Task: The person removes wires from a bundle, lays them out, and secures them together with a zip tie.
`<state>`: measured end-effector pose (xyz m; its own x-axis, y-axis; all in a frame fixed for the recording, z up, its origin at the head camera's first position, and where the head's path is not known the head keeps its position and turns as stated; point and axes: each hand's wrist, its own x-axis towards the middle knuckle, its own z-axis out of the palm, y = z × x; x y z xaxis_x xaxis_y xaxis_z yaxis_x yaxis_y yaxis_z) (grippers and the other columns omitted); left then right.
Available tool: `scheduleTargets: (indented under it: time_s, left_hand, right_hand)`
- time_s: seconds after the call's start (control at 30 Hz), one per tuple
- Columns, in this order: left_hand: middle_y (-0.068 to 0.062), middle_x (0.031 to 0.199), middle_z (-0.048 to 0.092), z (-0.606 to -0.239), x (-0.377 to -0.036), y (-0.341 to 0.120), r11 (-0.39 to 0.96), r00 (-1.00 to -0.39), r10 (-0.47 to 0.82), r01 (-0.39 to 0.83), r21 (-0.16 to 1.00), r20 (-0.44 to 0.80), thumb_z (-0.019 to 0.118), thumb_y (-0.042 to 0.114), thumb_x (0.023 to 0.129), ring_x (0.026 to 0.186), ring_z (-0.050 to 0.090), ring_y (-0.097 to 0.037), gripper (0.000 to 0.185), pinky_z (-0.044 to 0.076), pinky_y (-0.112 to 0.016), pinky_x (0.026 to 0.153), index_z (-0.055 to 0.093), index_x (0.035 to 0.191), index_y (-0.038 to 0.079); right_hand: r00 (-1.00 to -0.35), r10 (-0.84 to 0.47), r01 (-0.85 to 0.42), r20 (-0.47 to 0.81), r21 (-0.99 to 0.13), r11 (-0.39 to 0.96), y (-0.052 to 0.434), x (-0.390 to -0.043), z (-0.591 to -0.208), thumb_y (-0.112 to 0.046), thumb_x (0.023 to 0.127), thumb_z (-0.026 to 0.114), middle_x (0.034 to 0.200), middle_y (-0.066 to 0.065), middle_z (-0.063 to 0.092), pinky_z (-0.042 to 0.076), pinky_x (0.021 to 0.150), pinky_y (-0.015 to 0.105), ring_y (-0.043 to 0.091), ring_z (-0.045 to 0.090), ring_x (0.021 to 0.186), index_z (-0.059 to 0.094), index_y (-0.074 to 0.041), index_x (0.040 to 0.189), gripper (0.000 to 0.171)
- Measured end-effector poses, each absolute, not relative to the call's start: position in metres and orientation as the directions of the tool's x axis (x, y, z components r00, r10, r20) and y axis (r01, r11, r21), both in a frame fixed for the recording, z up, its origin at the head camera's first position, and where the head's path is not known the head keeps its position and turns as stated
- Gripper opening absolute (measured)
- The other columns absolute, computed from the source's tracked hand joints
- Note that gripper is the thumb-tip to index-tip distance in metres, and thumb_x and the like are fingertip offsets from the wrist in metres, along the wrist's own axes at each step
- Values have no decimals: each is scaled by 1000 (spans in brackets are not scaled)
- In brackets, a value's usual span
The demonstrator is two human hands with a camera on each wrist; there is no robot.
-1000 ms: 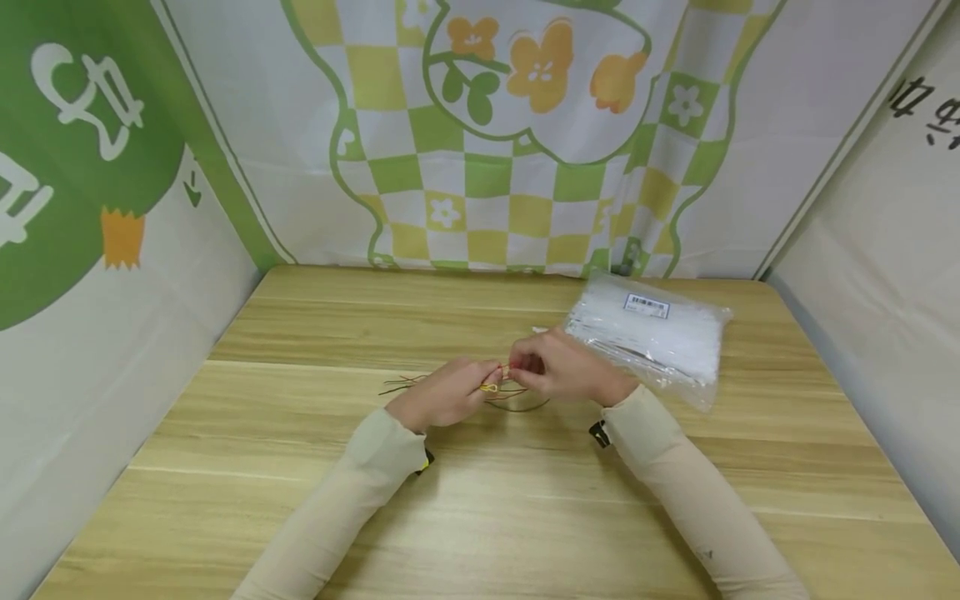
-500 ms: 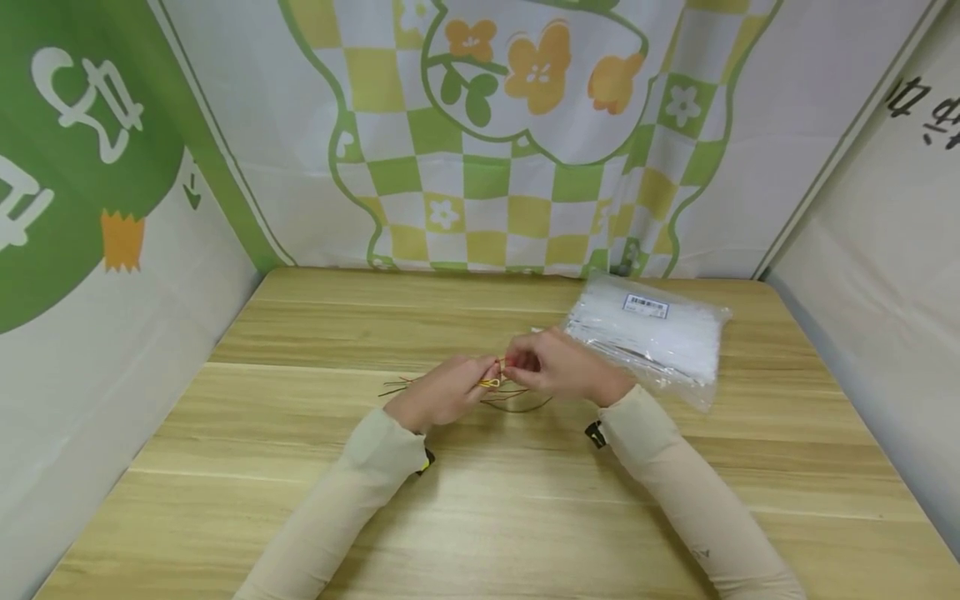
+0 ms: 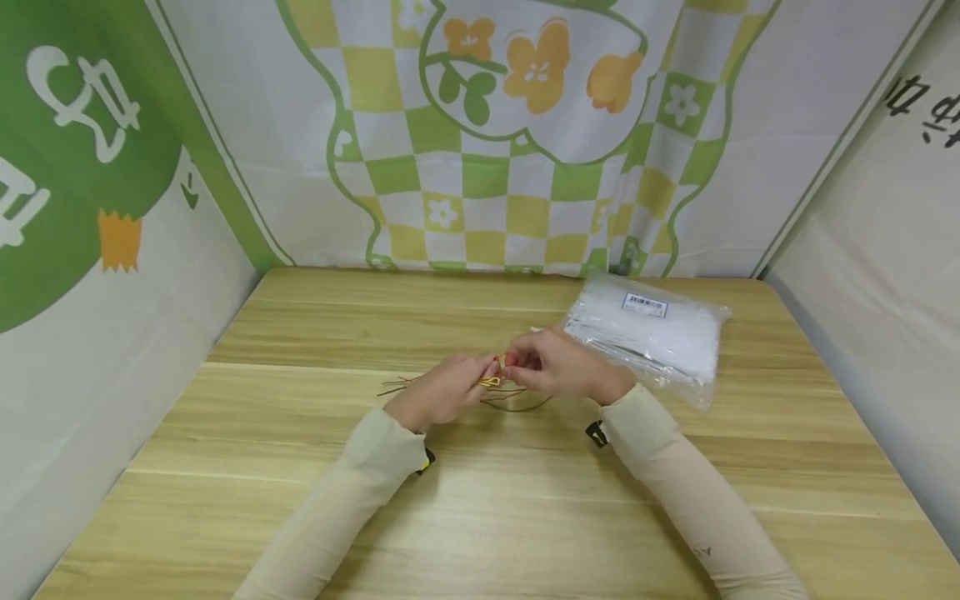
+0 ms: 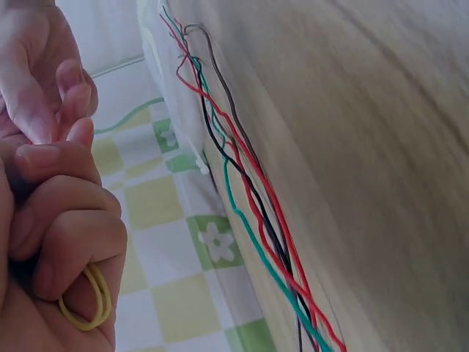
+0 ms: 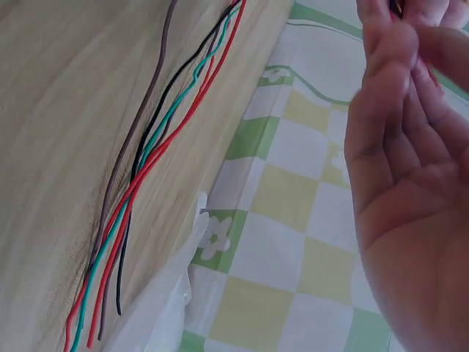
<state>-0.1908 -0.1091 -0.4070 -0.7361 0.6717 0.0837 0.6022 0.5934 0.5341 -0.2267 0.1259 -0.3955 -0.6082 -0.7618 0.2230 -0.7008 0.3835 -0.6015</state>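
My left hand curls its fingers round a folded yellow wire, whose loop sticks out below the fingers in the left wrist view. My right hand meets the left fingertips and pinches a thin red wire between thumb and finger. A short yellowish strand also shows between the two hands; the exact join is too small to tell. Beneath the hands, loose red, green, black and brown wires lie in a bundle on the table, their far ends showing left of the left hand.
A clear plastic bag of white strips with a barcode label lies behind my right hand. The wooden table has printed fabric walls at its back and sides.
The yellow loop pokes out slightly further from my left hand. The strands between the fingertips have shifted and spread a little. Both arms stay almost in place.
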Motion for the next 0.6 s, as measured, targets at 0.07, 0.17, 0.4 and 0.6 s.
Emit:
scheduleTargets:
  time_s: [0.07,0.17,0.4,0.6]
  left_hand:
    - [5,73,40,-407,-191,-110,587,-745,661,586,558,87,41,14,114,64,36,-7,26,36,-22,63,50,89,11]
    - [6,71,36,-407,-191,-112,588,-756,647,577,567,99,45,13,112,63,33,-7,30,32,-22,64,44,82,14]
    - [5,73,37,-406,-192,-112,590,-754,645,596,545,126,50,13,111,64,34,-6,24,33,-22,63,47,87,13]
    - [5,75,43,-407,-193,-107,571,-735,668,605,554,113,50,18,113,64,38,-5,20,36,-21,64,53,94,11]
  right_hand:
    - [-608,-759,-710,233,-587,389,127,-227,-395,-15,97,74,71,-9,64,47,59,22,3,54,63,70,-16,82,15]
    - [-628,-745,-687,225,-609,396,132,-227,-392,-10,92,74,66,-9,60,44,57,23,4,51,59,70,-15,77,17]
    - [-661,-725,-622,193,-682,385,135,-231,-394,-12,95,74,72,-5,68,51,62,24,5,59,64,73,-14,84,12]
    - [-617,-766,-634,179,-689,350,127,-228,-396,-18,100,74,81,-3,73,55,67,24,5,64,71,74,-12,92,10]
